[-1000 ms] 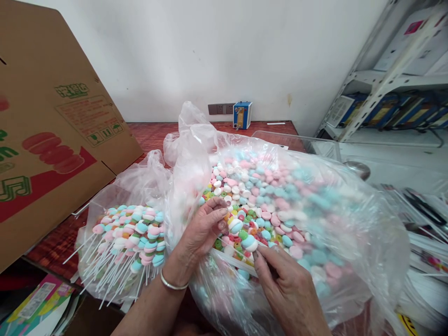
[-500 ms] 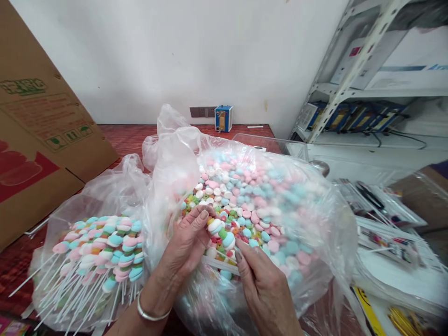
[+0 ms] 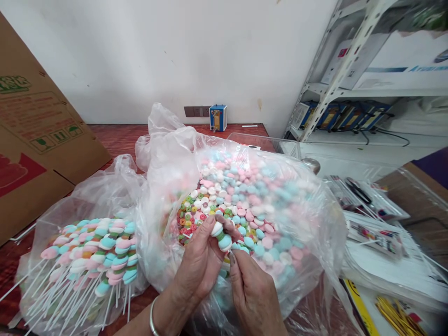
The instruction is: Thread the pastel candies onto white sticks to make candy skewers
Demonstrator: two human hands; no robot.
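Note:
My left hand [image 3: 198, 263] is closed around the upper end of a candy skewer [image 3: 225, 242], its thumb against a white marshmallow. Below that marshmallow sit a green gummy ring and a blue-and-white marshmallow. My right hand [image 3: 257, 291] pinches the skewer just under the blue piece; most of the stick is hidden by the fingers. Both hands are over a large clear plastic bag [image 3: 168, 161]. Inside it lie loose pink, blue and white marshmallows [image 3: 268, 228] and small coloured gummy rings [image 3: 187, 217].
To the left, several finished-looking candy skewers [image 3: 94, 252] rest on another plastic bag [image 3: 105, 184], sticks toward me. A cardboard box [image 3: 38, 130] stands beyond. A small blue device [image 3: 218, 117] sits by the wall. Shelving [image 3: 325, 107] and packaged items [image 3: 378, 238] are at right.
The view has shifted slightly right. My left fingers now wrap the skewer's upper end, and its pieces stand more upright. My right hand still pinches below them.

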